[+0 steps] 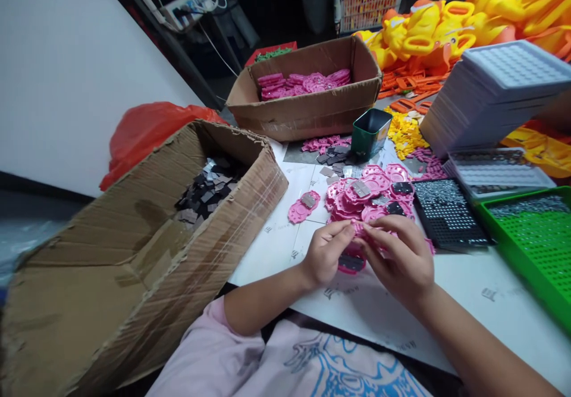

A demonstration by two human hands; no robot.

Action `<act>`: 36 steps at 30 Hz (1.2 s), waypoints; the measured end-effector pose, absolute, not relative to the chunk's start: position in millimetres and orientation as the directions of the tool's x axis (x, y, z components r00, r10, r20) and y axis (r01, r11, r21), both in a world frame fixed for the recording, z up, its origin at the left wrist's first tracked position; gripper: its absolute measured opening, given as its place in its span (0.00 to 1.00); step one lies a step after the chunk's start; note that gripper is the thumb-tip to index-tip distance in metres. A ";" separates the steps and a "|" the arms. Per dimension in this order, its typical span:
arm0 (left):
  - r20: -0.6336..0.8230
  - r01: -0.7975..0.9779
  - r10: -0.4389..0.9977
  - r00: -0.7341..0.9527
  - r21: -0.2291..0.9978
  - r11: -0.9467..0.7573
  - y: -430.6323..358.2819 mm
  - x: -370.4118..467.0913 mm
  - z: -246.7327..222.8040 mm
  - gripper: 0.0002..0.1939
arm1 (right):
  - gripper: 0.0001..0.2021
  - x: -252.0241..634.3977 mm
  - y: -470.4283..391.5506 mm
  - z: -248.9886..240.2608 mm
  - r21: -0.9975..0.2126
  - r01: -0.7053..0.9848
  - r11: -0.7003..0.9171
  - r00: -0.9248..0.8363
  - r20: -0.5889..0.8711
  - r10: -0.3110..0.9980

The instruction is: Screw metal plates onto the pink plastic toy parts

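Observation:
Both hands meet over the white table, at the near edge of a heap of pink plastic parts [375,186]. My left hand [328,251] pinches a small pink piece [358,228] between thumb and fingers. From the other side my right hand [404,257] grips the same piece, its fingers curled and partly hiding it. Just under the hands lies a pink part with a dark insert [351,263]. One separate pink part [304,206] with a grey plate rests left of the heap.
An open carton [241,206] with dark pieces stands left; another carton [307,114] holds pink parts behind. A green cup [371,134], black tray [450,212], green tray [535,248] and stacked white trays [482,99] stand around the heap. Yellow toys [428,28] lie behind.

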State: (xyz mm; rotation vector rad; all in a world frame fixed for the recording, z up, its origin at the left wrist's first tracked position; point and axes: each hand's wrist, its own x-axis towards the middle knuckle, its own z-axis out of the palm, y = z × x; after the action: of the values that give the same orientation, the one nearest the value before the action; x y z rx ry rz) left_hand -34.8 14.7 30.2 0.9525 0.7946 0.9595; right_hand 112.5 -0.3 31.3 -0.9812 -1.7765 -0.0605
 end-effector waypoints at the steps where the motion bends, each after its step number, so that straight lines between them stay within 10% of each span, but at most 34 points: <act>1: -0.142 -0.309 0.911 0.387 0.911 0.273 15.2 -36.2 30.6 0.18 | 0.13 111.8 0.0 31.7 -0.397 0.633 0.664 -0.107 0.805 0.584; 16: -0.174 -0.366 0.854 0.490 0.848 0.383 15.6 -47.3 32.0 0.16 | 0.13 114.1 -4.5 31.1 -0.470 0.522 0.712 -0.129 0.781 0.611; 22: -0.204 -0.433 0.663 0.720 0.614 0.659 22.5 -52.1 32.4 0.17 | 0.20 119.2 -2.2 27.7 -0.444 0.423 0.790 -0.175 0.816 0.551; 36: -0.137 -0.570 0.694 0.707 0.470 0.674 33.2 -55.9 24.8 0.15 | 0.17 113.1 -3.8 23.9 -0.480 0.416 0.772 -0.190 0.785 0.590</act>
State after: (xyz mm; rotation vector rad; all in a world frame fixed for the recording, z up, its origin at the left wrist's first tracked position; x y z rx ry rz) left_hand -55.9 33.2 24.8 0.4153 0.3183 0.7243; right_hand 113.1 -3.8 23.9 -0.7778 -1.8194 0.1891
